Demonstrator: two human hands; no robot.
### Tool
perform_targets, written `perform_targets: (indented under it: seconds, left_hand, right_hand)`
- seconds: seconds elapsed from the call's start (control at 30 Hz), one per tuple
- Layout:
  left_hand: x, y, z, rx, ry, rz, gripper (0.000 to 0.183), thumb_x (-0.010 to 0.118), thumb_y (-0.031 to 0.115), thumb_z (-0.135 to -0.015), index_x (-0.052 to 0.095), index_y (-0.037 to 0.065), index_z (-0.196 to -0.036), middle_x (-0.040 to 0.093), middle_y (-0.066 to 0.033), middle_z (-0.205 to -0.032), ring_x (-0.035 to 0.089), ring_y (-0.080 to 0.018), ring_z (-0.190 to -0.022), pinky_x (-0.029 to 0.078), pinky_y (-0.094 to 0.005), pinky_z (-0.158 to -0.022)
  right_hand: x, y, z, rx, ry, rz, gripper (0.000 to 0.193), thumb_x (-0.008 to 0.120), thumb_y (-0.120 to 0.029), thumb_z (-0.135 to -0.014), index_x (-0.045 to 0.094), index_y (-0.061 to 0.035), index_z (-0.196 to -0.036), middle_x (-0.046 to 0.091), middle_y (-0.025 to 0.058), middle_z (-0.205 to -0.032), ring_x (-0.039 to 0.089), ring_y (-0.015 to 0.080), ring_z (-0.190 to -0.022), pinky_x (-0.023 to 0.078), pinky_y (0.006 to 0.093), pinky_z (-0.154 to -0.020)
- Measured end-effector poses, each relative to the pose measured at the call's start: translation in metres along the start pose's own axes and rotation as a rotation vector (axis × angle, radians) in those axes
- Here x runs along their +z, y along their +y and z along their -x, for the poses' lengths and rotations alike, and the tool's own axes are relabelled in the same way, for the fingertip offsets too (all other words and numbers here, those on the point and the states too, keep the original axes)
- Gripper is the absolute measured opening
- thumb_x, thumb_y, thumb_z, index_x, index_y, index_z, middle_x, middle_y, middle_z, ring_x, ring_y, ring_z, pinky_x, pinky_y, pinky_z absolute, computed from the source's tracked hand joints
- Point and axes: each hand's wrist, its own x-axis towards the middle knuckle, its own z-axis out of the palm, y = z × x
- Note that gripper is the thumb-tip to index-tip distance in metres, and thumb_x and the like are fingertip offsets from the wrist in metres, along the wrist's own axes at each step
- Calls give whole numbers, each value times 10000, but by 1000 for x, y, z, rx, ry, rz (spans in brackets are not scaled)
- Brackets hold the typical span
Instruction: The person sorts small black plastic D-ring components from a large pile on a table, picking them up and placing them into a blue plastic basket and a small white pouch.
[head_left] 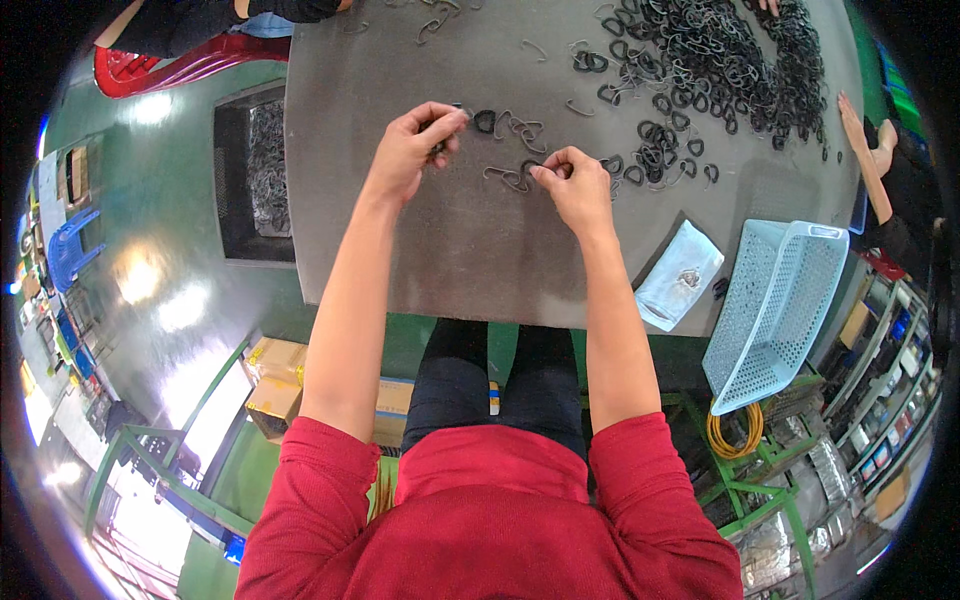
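My left hand [418, 148] is raised over the grey table [450, 260] with its fingers curled closed. A dark bit shows between them, too small to name. Just beyond its fingertips lie a black D-shaped ring [485, 121] and several thin wire hooks [522, 128]. My right hand [578, 190] pinches a black ring [530, 167] between thumb and forefinger, beside another wire hook [503, 178]. To the right of that hand is a loose cluster of black rings [655, 150].
A big heap of black rings and hooks [715, 60] covers the far right. A blue cloth packet [682, 275] and a light-blue basket [765, 310] are at the near right. Other people's hands [868, 140] rest at the right edge. A dark bin [228, 180] stands left.
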Motion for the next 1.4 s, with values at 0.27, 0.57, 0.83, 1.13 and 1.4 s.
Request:
perform_targets:
  seconds: [0.27,0.57,0.83,1.13,1.4]
  left_hand:
    - [31,-10,-24,308,236,-1063,213,688,237,-733,652,88,-880,618,-63,-694,605,-223,-669,460,-341,-635]
    - [68,36,19,223,-21,-737,199,680,227,-754,660,47,-836,612,-9,-700,538,-82,-662,434,-243,-629]
    - [286,63,49,416,-281,-493,160,617,136,-783,625,9,-881,648,-118,-683,641,-176,-615,490,-295,-571]
    - [456,-8,57,865,-384,-780,343,666,140,-707,587,81,-1036,526,-183,-1140,522,-334,-1048,449,-434,-862]
    - [230,-57,3,615,302,-1192,296,688,133,-717,576,92,-988,550,-97,-986,510,-296,-947,426,-389,-797]
  right_hand:
    - [-33,9,7,186,-99,-427,205,685,-217,-707,584,-53,-778,527,-22,-653,481,91,-597,366,231,-509]
    - [-54,38,23,100,-410,-1462,137,529,-176,-844,508,-46,-880,541,71,-901,510,111,-633,328,164,-419]
    - [-170,79,78,108,132,-1587,297,533,-320,-895,552,-54,-765,529,38,-678,419,84,-498,264,183,-375]
    - [-307,238,124,403,941,-62,214,532,-238,-880,587,-35,-918,598,100,-825,573,216,-729,449,299,-621]
    - [-183,84,57,-284,516,86,210,586,-64,-773,595,-99,-980,563,98,-959,576,282,-867,465,373,-779]
